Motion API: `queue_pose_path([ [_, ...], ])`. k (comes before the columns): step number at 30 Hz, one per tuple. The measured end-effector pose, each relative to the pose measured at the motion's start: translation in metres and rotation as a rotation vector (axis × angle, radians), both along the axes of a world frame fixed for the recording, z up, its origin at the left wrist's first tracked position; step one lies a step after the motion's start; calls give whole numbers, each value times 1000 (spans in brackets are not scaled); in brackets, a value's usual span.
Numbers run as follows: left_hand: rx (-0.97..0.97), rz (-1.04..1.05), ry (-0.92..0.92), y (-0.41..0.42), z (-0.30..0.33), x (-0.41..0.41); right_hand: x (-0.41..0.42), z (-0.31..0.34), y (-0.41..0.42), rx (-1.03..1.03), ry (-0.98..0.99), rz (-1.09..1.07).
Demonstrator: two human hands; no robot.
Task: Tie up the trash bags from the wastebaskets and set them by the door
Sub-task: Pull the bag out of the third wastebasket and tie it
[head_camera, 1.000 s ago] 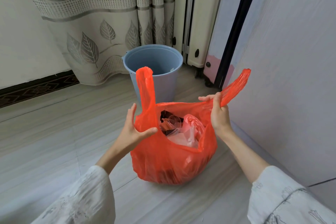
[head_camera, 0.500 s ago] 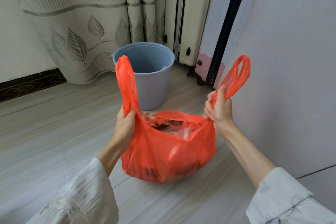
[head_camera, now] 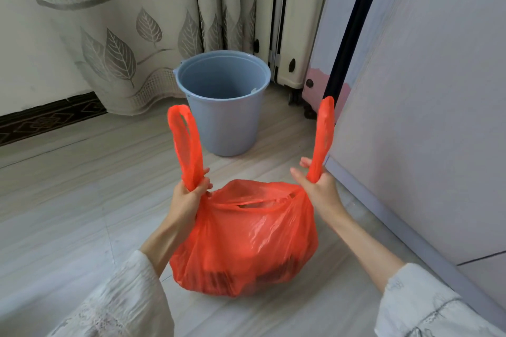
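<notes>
An orange plastic trash bag [head_camera: 246, 243] sits full on the pale wood floor in front of me. Its two loop handles stand upright. My left hand [head_camera: 189, 194] is shut around the base of the left handle [head_camera: 186, 145]. My right hand [head_camera: 319, 186] grips the base of the right handle [head_camera: 324, 134], with some fingers spread. The bag's mouth is pulled nearly closed between my hands, so its contents are hidden. Behind the bag stands a blue wastebasket [head_camera: 224, 101], with no liner in it.
A leaf-patterned curtain [head_camera: 123, 35] hangs behind the wastebasket. A cream suitcase [head_camera: 290, 22] and a pink one [head_camera: 320, 82] stand at the back. A pale cabinet panel [head_camera: 424, 117] runs close along my right. Open floor [head_camera: 68, 200] lies to the left.
My left hand has closed on the left handle. Both handles have been drawn upright and the bag's mouth has closed, hiding the trash. The view has come closer and looks more steeply down.
</notes>
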State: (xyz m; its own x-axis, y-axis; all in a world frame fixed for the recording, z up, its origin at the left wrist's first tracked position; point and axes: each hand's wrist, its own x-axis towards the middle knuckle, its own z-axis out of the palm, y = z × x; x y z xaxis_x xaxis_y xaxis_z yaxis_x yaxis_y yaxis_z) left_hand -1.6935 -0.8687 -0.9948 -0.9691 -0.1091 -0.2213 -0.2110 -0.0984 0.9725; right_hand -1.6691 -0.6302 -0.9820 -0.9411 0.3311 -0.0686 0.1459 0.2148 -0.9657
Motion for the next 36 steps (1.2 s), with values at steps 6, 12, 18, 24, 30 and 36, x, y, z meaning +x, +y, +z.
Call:
queue_pose_path([
  [6, -250, -28, 40, 1, -3, 17, 15, -31, 5, 407, -34, 279],
  [12, -272, -220, 79, -2, -19, 28, 16, -23, -12, 79, -11, 218],
  [18, 324, 66, -9, 10, -1, 16, 15, 19, -33, -414, 95, 120],
  [24, 530, 175, -37, 14, 11, 10, 12, 30, -38, -1009, -39, -10],
  [30, 571, 162, -31, 10, 8, 11, 11, 19, -37, -1057, -77, -105],
  [36, 680, 142, -48, 14, 10, 8, 15, 10, -44, -829, -60, -41],
])
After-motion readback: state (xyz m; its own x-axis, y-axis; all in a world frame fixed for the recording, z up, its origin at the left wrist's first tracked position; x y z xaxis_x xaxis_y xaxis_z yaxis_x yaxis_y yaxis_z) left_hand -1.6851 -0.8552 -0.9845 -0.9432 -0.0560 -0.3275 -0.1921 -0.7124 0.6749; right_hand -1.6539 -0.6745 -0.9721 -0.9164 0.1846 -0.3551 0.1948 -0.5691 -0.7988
